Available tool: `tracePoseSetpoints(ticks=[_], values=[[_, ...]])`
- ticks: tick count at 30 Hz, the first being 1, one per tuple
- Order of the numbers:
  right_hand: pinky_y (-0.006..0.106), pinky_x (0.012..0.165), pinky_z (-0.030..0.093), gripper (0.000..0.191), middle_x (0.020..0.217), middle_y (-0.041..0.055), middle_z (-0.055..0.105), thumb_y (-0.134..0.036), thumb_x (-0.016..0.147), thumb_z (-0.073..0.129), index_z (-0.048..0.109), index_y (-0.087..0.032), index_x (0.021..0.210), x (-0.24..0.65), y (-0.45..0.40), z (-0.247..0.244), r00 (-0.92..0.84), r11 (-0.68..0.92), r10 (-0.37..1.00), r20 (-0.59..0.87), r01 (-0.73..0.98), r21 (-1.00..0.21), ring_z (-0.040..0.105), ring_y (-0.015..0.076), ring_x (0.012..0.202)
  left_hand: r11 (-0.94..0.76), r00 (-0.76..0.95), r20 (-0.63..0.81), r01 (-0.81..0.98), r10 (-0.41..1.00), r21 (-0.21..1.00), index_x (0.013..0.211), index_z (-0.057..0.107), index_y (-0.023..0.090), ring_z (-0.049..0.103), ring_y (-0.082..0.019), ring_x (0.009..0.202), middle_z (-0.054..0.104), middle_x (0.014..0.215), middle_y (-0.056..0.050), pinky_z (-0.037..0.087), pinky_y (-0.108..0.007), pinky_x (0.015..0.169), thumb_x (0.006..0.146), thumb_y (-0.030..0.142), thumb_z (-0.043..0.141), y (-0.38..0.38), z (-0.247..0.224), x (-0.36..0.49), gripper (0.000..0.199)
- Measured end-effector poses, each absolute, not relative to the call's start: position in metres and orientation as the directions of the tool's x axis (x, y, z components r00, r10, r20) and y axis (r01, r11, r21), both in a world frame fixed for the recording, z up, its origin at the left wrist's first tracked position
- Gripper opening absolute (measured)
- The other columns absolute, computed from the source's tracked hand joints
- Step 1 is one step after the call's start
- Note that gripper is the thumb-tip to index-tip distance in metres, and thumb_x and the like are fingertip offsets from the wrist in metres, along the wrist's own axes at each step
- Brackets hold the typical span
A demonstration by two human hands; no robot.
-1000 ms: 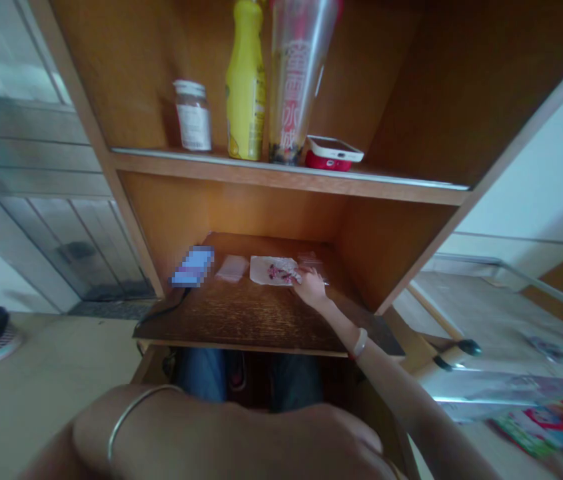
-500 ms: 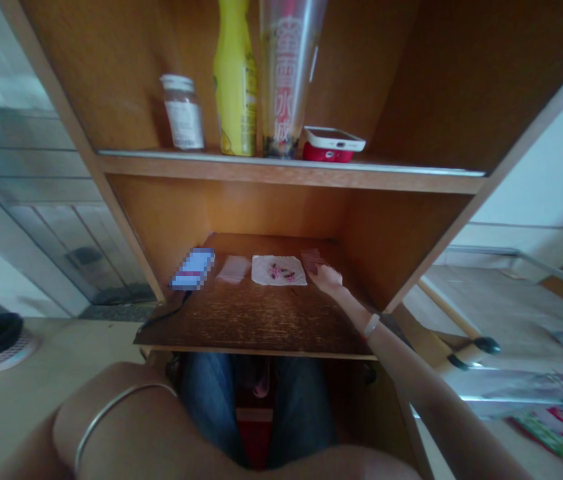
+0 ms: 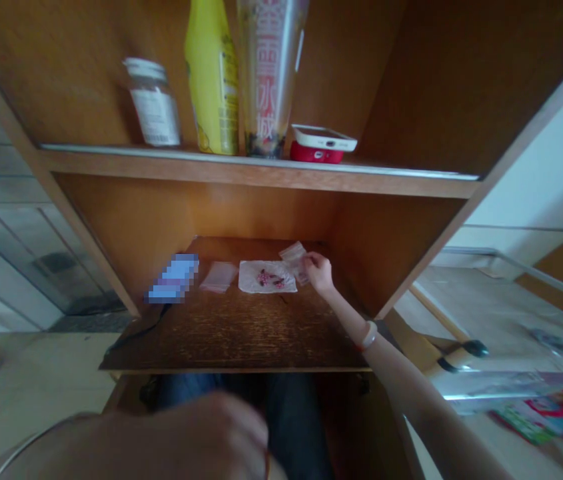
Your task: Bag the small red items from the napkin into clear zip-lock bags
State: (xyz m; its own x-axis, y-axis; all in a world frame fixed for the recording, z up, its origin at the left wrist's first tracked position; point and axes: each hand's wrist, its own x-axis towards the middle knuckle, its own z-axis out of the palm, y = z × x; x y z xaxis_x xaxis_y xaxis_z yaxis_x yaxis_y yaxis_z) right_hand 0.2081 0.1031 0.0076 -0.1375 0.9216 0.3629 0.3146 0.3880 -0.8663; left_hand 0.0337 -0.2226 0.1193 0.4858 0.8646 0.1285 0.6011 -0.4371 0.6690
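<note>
My right hand (image 3: 318, 273) is closed at the right of the desk board, pinching the edge of a small clear plastic bag (image 3: 293, 255). The bag reaches over the right corner of a white paper sheet (image 3: 247, 275). Small pink and dark pieces (image 3: 270, 279) lie on that sheet; they are too small to name. Left of it rests a stack of clear plastic bags (image 3: 219, 276). Close to the camera at the bottom, my left hand (image 3: 226, 427) is smeared by motion, so its fingers cannot be read.
A phone (image 3: 173, 279) with a cable lies at the board's left. The shelf above holds a white-capped jar (image 3: 155, 110), a yellow bottle (image 3: 214, 87), a tall drink cup (image 3: 270, 80) and a white device on a red box (image 3: 317, 155). Side panels (image 3: 401, 233) border the board.
My right hand has drawn the clear bag left and nearer, over the sheet's corner. My left hand has come into view at the bottom. The view has shifted right.
</note>
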Motion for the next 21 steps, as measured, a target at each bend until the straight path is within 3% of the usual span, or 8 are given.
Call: tracePoseSetpoints(ticks=[1,3,5,7,10,12,16,21], values=[[0.022,0.048,0.037,0.019,0.058,0.0004,0.057,-0.032,0.073,0.050,0.060,-0.017,0.068,0.201,0.099,0.004,-0.184,0.369,0.922,0.340,0.154,-0.917,0.051,0.0121,0.052,-0.438,0.461,0.158,0.599,0.873,0.671,0.080,0.068,0.035,0.060,-0.019,0.065,0.067,0.069,0.001,0.045,-0.031,0.055,0.079,0.053,0.051,-0.197,0.124,0.034,0.024],[0.021,0.044,0.033,0.021,0.049,-0.0029,0.049,-0.035,0.072,0.050,0.053,-0.018,0.059,0.185,0.089,-0.004,-0.237,0.327,0.921,0.309,0.041,-0.944,0.043,0.0102,0.045,-0.419,0.396,0.199,0.608,0.896,0.674,0.090,0.067,0.028,0.062,-0.019,0.075,0.068,0.080,-0.001,0.047,-0.031,0.064,0.086,0.049,0.044,-0.140,0.122,0.031,0.031],[0.021,0.042,0.032,0.024,0.045,-0.0040,0.045,-0.036,0.072,0.050,0.049,-0.019,0.055,0.171,0.078,-0.011,-0.269,0.298,0.919,0.287,-0.001,-0.955,0.040,0.0093,0.042,-0.338,0.130,0.330,0.611,0.935,0.716,0.093,0.064,0.021,0.062,-0.019,0.082,0.068,0.086,-0.005,0.048,-0.031,0.072,0.088,0.045,0.044,-0.084,0.105,0.023,0.032],[0.022,0.042,0.031,0.025,0.045,-0.0042,0.044,-0.037,0.072,0.050,0.048,-0.020,0.055,0.161,0.070,-0.015,-0.292,0.275,0.916,0.274,-0.036,-0.961,0.038,0.0092,0.041,-0.241,-0.037,0.321,0.580,0.946,0.778,0.092,0.063,0.017,0.062,-0.018,0.081,0.068,0.088,-0.006,0.047,-0.029,0.070,0.083,0.042,0.053,-0.041,0.076,0.011,0.028],[0.023,0.042,0.031,0.024,0.046,-0.0043,0.045,-0.037,0.071,0.052,0.049,-0.019,0.056,0.155,0.064,-0.019,-0.321,0.252,0.910,0.261,-0.070,-0.965,0.039,0.0094,0.041,-0.125,0.017,0.129,0.410,0.992,0.904,0.082,0.062,0.015,0.060,-0.015,0.060,0.064,0.067,-0.004,0.042,-0.023,0.052,0.082,0.042,0.054,-0.006,0.035,-0.007,0.028],[0.023,0.042,0.031,0.020,0.047,-0.0049,0.045,-0.035,0.070,0.054,0.052,-0.019,0.059,0.155,0.063,-0.020,-0.358,0.219,0.902,0.241,-0.100,-0.971,0.038,0.0090,0.041,-0.100,0.060,0.086,0.314,0.994,0.944,0.075,0.061,0.014,0.055,-0.013,0.051,0.060,0.058,-0.001,0.037,-0.021,0.045,0.080,0.044,0.057,0.003,0.016,-0.016,0.030],[0.022,0.045,0.033,0.013,0.053,-0.0046,0.052,-0.030,0.066,0.062,0.058,-0.018,0.068,0.158,0.065,-0.022,-0.482,0.154,0.853,0.201,-0.136,-0.979,0.041,0.0084,0.043,-0.089,0.090,0.073,0.188,0.993,0.978,0.070,0.060,0.014,0.052,-0.010,0.050,0.058,0.057,0.001,0.034,-0.019,0.044,0.078,0.044,0.061,0.005,-0.001,-0.023,0.031],[0.023,0.047,0.037,0.021,0.063,-0.0012,0.060,-0.037,0.067,0.069,0.063,-0.018,0.074,0.165,0.075,-0.021,-0.466,0.258,0.839,0.279,-0.110,-0.960,0.048,0.0102,0.048,-0.030,0.061,0.028,0.038,0.998,0.999,0.076,0.063,0.012,0.054,-0.009,0.054,0.061,0.063,-0.001,0.036,-0.018,0.046,0.074,0.044,0.067,0.004,-0.009,-0.023,0.032]])
